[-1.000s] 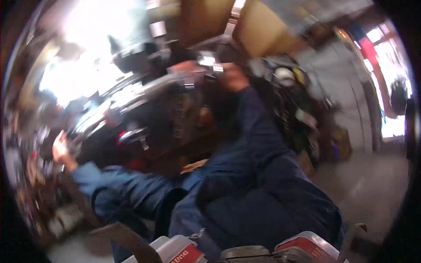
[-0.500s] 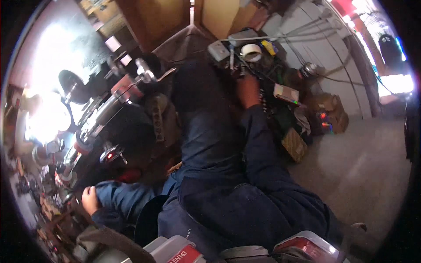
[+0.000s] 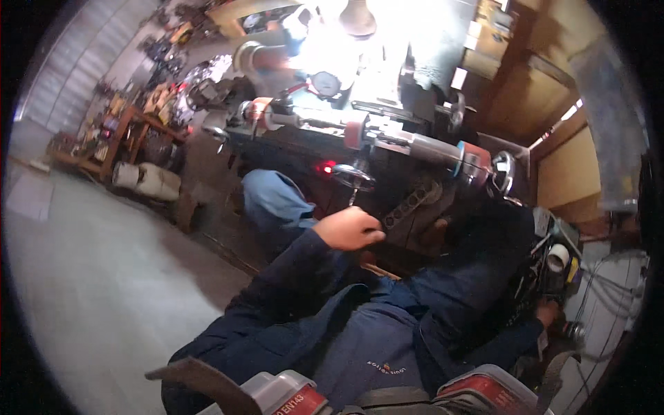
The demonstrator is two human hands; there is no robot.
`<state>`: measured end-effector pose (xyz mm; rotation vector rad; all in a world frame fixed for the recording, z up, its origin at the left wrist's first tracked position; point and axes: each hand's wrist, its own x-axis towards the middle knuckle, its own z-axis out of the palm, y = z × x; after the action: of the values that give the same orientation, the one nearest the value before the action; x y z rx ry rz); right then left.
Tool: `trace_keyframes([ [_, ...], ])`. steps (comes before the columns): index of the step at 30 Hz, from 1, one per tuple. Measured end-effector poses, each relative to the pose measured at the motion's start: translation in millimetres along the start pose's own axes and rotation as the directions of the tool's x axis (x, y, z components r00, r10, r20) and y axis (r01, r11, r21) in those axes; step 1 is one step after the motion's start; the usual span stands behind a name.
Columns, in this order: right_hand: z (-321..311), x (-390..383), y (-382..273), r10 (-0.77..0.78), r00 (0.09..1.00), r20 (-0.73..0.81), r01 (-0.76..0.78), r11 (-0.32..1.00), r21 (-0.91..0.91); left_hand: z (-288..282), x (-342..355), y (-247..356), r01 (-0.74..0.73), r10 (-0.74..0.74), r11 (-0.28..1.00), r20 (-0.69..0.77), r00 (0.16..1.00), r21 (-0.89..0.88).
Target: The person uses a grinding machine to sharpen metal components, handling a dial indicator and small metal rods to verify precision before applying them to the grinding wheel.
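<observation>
Right, we're on a shiny handwheel [image 3: 353,176] at the front of a dark machine, with a slim crank handle [image 3: 355,197] jutting from it toward the wearer. It looks like bare metal, so we'd expect it rigid, hardly fragile, weighty but carried by its own mount, and perhaps slick where it gleams; the handle seems the natural hold, the rim a fair second. Just below it is the left hand [image 3: 349,229], its back to us, fingers bent partway in; we can't tell whether they touch the handle or have hold of anything. Past the wheel runs a long bar with orange collars [image 3: 355,130] and a thick grey cylinder [image 3: 434,149], while a small red light [image 3: 327,167] glows just beside the wheel. Nearer our side, a dark metal strip [image 3: 413,205] shows its row of round holes. Over to the right, well apart, the right hand [image 3: 548,312] is down among dark clutter, half hidden, so we can't read its grip or any load; near it we spot a white roll [image 3: 557,257] and a round metal fitting [image 3: 574,331]. Farther out come grey cables [image 3: 615,277] at the right, and a loaded wooden stand [image 3: 117,142] off at the left.
</observation>
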<state>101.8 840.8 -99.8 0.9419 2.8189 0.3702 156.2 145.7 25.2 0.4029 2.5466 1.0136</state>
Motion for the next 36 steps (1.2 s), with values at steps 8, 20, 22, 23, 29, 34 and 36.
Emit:
trace_keyframes([
  [8, -270, -237, -236, -0.644, 0.544, -0.538, 0.761, 0.108, 0.64, 1, 52, 89, -0.569, 0.407, 0.722, -0.423, 0.809, -0.393],
  [20, -234, -187, -328, -0.492, 0.506, -0.708, 0.862, 0.326, 0.388, -96, 22, -11, -0.774, -0.119, 0.493, -0.912, 0.394, -0.399],
  [22, -239, -180, -331, -0.499, 0.551, -0.669, 0.835, 0.334, 0.438, -108, 12, -39, -0.683, -0.151, 0.68, -0.963, 0.225, -0.266],
  [23, -244, -180, -335, -0.51, 0.586, -0.629, 0.81, 0.343, 0.476, -108, 5, -45, -0.663, -0.2, 0.701, -0.965, 0.169, -0.262],
  [29, -263, -145, -340, -0.574, 0.49, -0.656, 0.871, 0.35, 0.344, -89, 15, -39, -0.785, -0.353, 0.539, -0.928, 0.116, -0.304],
  [34, -259, -117, -344, -0.353, 0.613, -0.707, 0.769, 0.062, 0.636, -69, 25, -31, -0.799, -0.324, 0.47, -0.915, 0.239, -0.375],
  [36, -264, -113, -354, -0.295, 0.703, -0.647, 0.675, -0.008, 0.738, -60, 29, -27, -0.773, -0.281, 0.473, -0.904, 0.323, -0.423],
])
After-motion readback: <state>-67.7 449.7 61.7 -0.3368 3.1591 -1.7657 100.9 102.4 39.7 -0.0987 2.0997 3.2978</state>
